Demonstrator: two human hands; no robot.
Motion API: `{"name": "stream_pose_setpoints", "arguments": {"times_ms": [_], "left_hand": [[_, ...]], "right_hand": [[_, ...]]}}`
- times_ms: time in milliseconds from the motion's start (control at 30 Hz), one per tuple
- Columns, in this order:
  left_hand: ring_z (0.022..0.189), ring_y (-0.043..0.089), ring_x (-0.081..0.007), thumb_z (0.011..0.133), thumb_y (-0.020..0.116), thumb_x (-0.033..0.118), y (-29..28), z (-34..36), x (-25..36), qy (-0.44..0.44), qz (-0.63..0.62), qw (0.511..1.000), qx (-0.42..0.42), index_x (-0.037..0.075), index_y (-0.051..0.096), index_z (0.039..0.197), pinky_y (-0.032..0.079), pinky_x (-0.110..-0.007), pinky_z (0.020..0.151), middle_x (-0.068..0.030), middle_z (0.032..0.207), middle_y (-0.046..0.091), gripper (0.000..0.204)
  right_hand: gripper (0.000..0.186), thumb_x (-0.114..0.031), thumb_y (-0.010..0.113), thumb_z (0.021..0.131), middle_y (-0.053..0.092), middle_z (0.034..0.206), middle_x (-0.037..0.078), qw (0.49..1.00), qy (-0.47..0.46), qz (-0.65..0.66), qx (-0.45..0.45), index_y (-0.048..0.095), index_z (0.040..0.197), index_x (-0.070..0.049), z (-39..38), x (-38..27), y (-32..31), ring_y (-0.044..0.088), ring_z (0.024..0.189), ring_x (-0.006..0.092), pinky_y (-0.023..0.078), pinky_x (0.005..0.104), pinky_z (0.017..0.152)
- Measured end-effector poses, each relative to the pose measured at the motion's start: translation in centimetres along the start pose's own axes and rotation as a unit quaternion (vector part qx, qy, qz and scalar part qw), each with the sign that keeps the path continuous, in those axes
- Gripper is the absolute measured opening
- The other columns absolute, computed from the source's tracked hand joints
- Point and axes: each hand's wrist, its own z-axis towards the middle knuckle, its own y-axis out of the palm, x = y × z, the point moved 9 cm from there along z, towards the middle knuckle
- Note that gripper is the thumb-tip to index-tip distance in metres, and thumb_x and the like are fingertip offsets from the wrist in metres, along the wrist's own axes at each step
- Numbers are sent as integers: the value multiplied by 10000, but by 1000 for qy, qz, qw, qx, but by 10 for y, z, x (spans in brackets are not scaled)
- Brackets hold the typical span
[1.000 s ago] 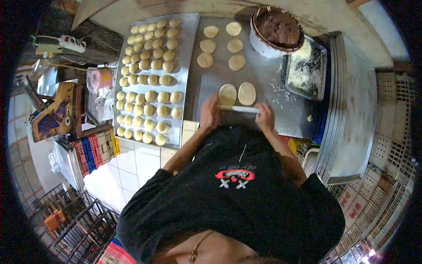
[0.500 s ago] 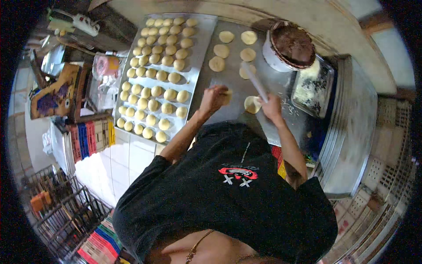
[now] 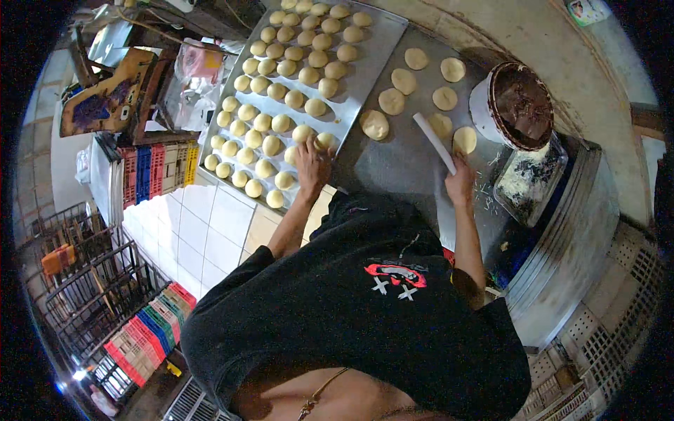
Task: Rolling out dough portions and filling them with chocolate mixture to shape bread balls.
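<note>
My left hand [image 3: 313, 168] reaches over the right edge of a metal tray [image 3: 361, 67], fingers apart and touching dough balls [image 3: 302, 133] there; it partly hides the nearest ones. Rows of round, pale yellow balls cover this tray. My right hand [image 3: 460, 184] grips one end of a slim white rolling pin [image 3: 434, 142], which slants up and leftward over the metal tabletop [image 3: 393, 165]. Just above the knuckles lies a flattened dough round [image 3: 464, 139], seemingly touched by a fingertip. Another round [image 3: 440, 125] is partly behind the pin. Several more, including one dough disc [image 3: 374, 125], form two columns.
A white tub of dark brown filling [image 3: 523, 105] stands at the table's back right. Beside it sits a metal tray of pale shreds [image 3: 530, 175], with bits scattered around. Stacked metal trays [image 3: 562, 245] flank the right side; coloured plastic crates [image 3: 151, 172] are at left.
My left hand has set a flattened dough round at the end of the left column and moved left to the ball tray. The rolling pin stays in my right hand. The whole view has shifted.
</note>
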Motion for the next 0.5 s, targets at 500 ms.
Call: {"name": "stream_pose_setpoints", "arguments": {"times_ms": [500], "left_hand": [[736, 647, -248, 691, 777, 210, 11, -39, 200, 421, -237, 859, -170, 126, 623, 1026, 555, -360, 546, -42, 1027, 610, 378]], "right_hand": [[186, -203, 635, 903, 651, 804, 174, 932, 130, 201, 270, 622, 981, -34, -193, 42, -59, 638, 720, 322, 488, 380, 656]]}}
